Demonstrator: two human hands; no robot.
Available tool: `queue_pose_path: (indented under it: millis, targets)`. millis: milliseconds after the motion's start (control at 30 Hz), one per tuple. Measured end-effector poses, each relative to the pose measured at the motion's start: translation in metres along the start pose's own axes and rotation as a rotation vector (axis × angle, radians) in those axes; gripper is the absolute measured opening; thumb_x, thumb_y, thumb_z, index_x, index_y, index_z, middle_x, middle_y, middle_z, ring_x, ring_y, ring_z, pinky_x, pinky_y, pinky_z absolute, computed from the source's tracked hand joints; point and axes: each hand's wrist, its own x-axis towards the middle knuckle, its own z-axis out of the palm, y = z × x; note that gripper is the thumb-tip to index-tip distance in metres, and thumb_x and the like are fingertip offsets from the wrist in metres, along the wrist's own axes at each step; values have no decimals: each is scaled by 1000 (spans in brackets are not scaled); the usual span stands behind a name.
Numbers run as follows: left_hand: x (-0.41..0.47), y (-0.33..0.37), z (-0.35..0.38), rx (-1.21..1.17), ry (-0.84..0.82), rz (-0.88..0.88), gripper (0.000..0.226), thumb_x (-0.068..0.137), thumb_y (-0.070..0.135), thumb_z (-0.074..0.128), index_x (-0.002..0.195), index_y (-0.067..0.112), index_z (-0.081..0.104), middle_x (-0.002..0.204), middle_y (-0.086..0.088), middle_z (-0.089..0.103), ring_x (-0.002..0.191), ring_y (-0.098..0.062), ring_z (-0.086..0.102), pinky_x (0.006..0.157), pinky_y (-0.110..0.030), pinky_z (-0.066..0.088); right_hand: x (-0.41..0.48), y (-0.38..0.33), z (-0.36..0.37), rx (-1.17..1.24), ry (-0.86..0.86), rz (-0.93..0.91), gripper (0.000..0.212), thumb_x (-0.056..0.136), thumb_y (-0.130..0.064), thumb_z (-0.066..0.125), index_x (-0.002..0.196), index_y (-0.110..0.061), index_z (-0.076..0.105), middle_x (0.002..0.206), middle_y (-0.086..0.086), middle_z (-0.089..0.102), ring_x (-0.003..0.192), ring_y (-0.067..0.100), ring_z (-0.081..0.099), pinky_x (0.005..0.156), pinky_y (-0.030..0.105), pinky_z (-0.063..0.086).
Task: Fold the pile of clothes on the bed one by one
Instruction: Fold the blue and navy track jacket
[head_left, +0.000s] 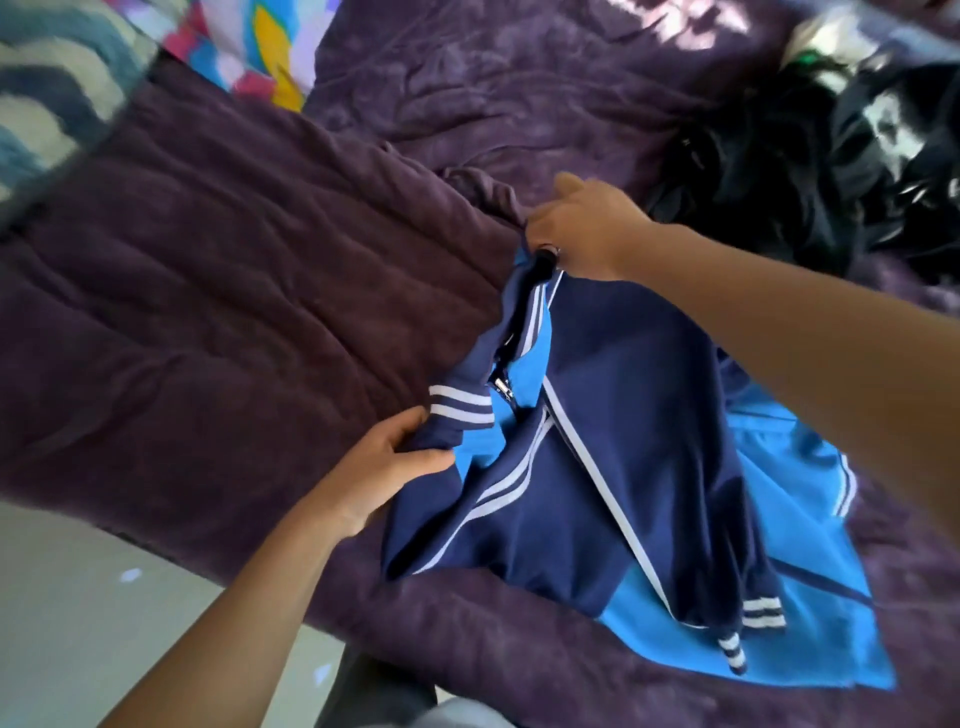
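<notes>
Step in hand, by my reading: one jacket (623, 441) is part-way through its fold, with the rest of the clothes not yet touched.

Nearest, the left hand (379, 467) grips the jacket's near top corner, thumb above and fingers (431, 458) curled under, clamped on the navy cloth just below a white-striped rib. The jacket lies on the bed's near edge, front up, zip near the collar. Its navy sleeves appear to be crossed over the body, two striped cuffs (748, 629) lying toward the lower right. A bright blue panel spreads out flat beneath and to the right. The top edge is lifted slightly between the two hands; the rest rests on the blanket (208, 338).

Farther out, the right hand (587, 228) pinches the far top corner, its fingers closed on the cloth.

Next move, as I judge it: with both corners held, carry the top edge over toward the hem to halve the length. That calls for keeping the hands level so the sleeves stay tucked, then smoothing it flat.

The purple blanket is soft and rumpled, so the fabric may drag. Pale floor (78, 623) shows at the lower left. Beyond the right hand sits the pile (831, 156), dark and tangled, well apart from the jacket. A bright patterned cloth (249, 52) lies at the far end.
</notes>
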Motion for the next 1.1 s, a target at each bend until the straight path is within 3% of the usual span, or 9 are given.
queue_pose_path:
  millis: [267,367,467,600,667,767,867,967,1100]
  targets:
    - [-5,16,188,112,-350,122,15,76,1,64,90,6,62,80,11,65,79,0,58,76,-14,44,-164,82,13,-42,48,152,28,83,-3,53,110,-9,56,110,13,62,101,34,56,75,41,41]
    - [12,-15,261,421,-374,124,27,84,14,67,106,2,57,106,-4,56,93,-12,53,91,-28,42,-223,103,45,-43,-59,228,37,82,1,51,118,-10,52,126,12,54,102,36,58,81,42,44]
    - [17,-54,295,654,-416,11,48,87,36,63,126,12,51,131,-3,39,119,-19,46,102,-26,35,-265,100,92,-4,-309,329,56,87,-4,48,139,-20,36,144,9,33,119,36,46,94,44,42]
    - [15,-91,270,1132,19,186,39,90,39,54,125,21,55,140,-2,40,133,-20,32,102,-29,30,-285,63,149,148,-336,389,56,91,-15,42,145,-25,28,153,10,19,135,30,28,103,43,32]
    - [17,-102,250,1319,201,93,47,90,41,50,135,29,44,151,-4,24,139,-22,19,106,-34,25,-282,36,170,229,-330,351,57,93,-21,40,147,-28,23,157,7,10,141,26,17,107,43,27]
    - [22,-110,230,1216,290,-118,68,89,48,51,147,33,20,156,-8,9,140,-30,14,108,-42,25,-273,-5,193,374,-453,293,63,94,-29,43,149,-31,13,158,5,1,143,26,13,108,44,27]
    - [29,-115,213,847,354,-243,86,84,36,65,150,20,12,150,-14,25,133,-33,33,104,-43,34,-263,-31,205,516,-545,305,66,94,-31,46,149,-35,9,158,2,-5,145,27,5,111,47,27]
    - [31,-120,199,587,338,-248,73,79,9,67,142,12,31,127,-9,55,116,-27,53,93,-34,44,-251,-47,207,610,-584,300,70,92,-29,48,148,-38,9,158,2,-10,145,27,-3,112,46,22]
    - [32,-126,169,250,455,-361,41,78,-12,59,115,5,55,110,-17,62,100,-29,59,84,-40,49,-234,-46,203,579,-590,216,68,92,-33,49,148,-39,11,159,2,-4,145,24,2,114,44,19]
